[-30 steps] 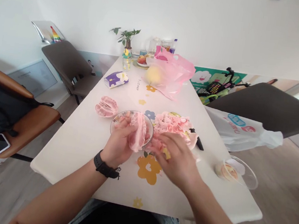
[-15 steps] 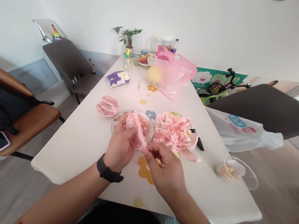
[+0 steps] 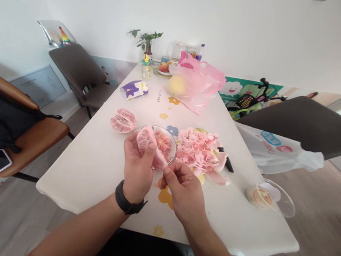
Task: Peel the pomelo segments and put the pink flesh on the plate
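My left hand (image 3: 137, 171), with a black watch at the wrist, is closed around a pink pomelo piece (image 3: 148, 141), tilted over a patterned plate (image 3: 174, 145). At the piece's lower right tip, my right hand (image 3: 184, 192) pinches the edge of its pale skin between thumb and forefinger. Peeled pomelo flesh (image 3: 163, 140) lies on the plate, partly hidden by the held piece. A larger pomelo chunk (image 3: 123, 120) rests left of the plate. Right of it spreads a heap of pink membranes (image 3: 197, 150), and a knife with a black handle (image 3: 229, 163) pokes out from there.
A pink plastic bag (image 3: 198, 84) with a yellow fruit (image 3: 177, 85) stands farther back. Nearby lies a purple tissue pack (image 3: 134, 90). A clear container (image 3: 269, 196) is at the table's right side. Chairs flank the table; a white bag (image 3: 274, 150) hangs at the right.
My right hand has come from the membrane heap to the tip of the held pomelo piece and now pinches it. My left hand has tilted the piece over to the left.
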Tool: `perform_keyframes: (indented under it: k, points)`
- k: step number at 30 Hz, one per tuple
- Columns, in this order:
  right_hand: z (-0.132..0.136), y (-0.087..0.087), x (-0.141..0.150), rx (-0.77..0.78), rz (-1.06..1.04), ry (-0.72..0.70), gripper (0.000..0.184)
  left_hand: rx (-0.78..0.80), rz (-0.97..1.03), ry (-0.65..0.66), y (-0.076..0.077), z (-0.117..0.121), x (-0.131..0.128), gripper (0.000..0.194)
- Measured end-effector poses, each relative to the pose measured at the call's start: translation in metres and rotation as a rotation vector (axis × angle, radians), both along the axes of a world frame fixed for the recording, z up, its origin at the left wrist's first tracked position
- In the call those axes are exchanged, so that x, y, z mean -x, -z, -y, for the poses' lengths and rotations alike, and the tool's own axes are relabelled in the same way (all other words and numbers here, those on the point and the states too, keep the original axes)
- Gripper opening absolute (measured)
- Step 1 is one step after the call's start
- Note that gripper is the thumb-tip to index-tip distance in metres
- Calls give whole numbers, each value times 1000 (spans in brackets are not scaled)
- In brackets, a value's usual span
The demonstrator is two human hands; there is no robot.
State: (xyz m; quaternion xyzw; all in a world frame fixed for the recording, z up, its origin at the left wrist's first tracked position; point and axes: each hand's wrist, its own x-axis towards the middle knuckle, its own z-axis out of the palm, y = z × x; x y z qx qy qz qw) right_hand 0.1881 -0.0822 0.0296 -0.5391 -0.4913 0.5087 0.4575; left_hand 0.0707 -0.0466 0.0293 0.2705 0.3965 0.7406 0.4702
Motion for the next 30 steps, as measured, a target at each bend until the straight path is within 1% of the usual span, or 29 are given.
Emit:
perform_keyframes:
  k: [2,3,5,7,8,10,13,16,18,19,20,22,24,26,28,30]
  points:
    - [2,3,3,-74,93,15,26,32,57,9,-3,-2,-1,38]
    - [3,5,4,-153,169,23,23,67,109,21,-5,-3,-2,35]
    - [7,10,8,-378,334,35,19,149,232,64,-10,-6,-5,31]
    - [9,16,7,-598,449,30,17,202,327,116,-14,-9,-6,31]
    - [8,18,4,-668,484,25,16,206,353,142,-16,-10,-5,31]
    - [4,22,-7,-714,552,26,15,198,370,188,-19,-11,-3,30]
    - [-11,28,-39,-652,716,37,18,221,379,251,-20,-11,2,22]
    - [-26,35,-74,-622,860,-17,26,238,364,324,-18,-10,5,13]
    - [-30,35,-88,-599,923,16,26,210,333,391,-15,-8,4,14]
    - [-31,33,-90,-578,913,36,26,197,317,428,-13,-7,3,16]
    - [-30,29,-89,-547,873,52,25,187,300,461,-10,-5,2,19]
    - [-27,16,-81,-451,710,44,31,181,247,506,-6,0,-1,25]
    - [-24,1,-67,-323,495,-6,40,173,154,548,0,5,-2,34]
    - [-25,-12,-55,-265,326,-92,46,134,22,617,5,9,0,42]
    - [-28,-21,-48,-225,237,-172,44,90,-113,657,8,11,4,46]
    - [-30,-25,-46,-193,195,-209,39,76,-193,668,10,12,11,51]
